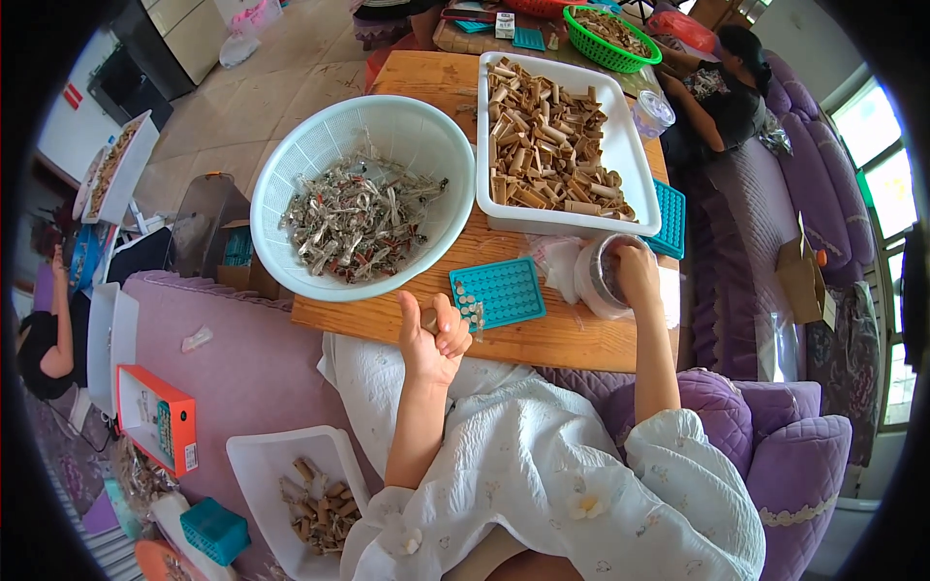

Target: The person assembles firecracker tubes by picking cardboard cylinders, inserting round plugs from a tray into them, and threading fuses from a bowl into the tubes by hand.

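My left hand is raised at the table's front edge, its fingers curled round a short brown cardboard tube. Just beyond it lies a teal tray with rows of small hollows; several small pale round pieces sit at its left end. My right hand reaches down into a round whitish tub, and its fingertips are hidden inside. Crumpled clear plastic rests against the tub's left side.
A pale basket holds small clear-wrapped pieces. The white bin behind holds brown tubes, with another teal tray beside it. A white bin of tubes stands at lower left. One person sits far right, another far left.
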Tool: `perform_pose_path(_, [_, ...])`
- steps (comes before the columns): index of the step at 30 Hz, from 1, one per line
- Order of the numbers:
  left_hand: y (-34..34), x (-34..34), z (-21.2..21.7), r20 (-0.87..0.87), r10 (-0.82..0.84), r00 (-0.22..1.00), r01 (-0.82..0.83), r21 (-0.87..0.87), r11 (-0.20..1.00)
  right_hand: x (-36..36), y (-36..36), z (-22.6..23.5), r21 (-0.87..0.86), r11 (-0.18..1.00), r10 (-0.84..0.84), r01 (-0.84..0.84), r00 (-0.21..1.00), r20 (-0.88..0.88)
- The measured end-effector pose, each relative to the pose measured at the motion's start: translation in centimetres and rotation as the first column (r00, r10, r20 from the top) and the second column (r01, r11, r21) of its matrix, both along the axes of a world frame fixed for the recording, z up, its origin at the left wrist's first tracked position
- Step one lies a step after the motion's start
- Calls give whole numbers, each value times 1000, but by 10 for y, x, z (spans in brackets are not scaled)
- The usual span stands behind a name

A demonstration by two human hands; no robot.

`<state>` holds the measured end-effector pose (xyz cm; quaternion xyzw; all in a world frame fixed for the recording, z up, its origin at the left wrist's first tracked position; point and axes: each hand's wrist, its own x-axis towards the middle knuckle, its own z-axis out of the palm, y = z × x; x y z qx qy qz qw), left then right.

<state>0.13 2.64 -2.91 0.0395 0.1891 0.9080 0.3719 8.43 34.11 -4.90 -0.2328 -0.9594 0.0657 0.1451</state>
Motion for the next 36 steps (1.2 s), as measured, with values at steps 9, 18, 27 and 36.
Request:
perform_pose_path(9, [-9,-6,2,41,5,999,0,-109,994,-5,-8,14,-55,998,30,-22,987,159])
perform_pose_path(18, [-15,-11,0,77,-19,997,26,-92,995,8,-31,41,-398,917,-22,-41,988,-152])
perform_pose_path(27, [-16,-11,-1,95,-11,995,17,-59,998,21,-31,57,-430,902,-112,45,985,-132])
perform_pose_path(36, [-12,-6,3,100,-2,995,11,-83,997,22,-20,44,-526,850,-149,35,973,-177])
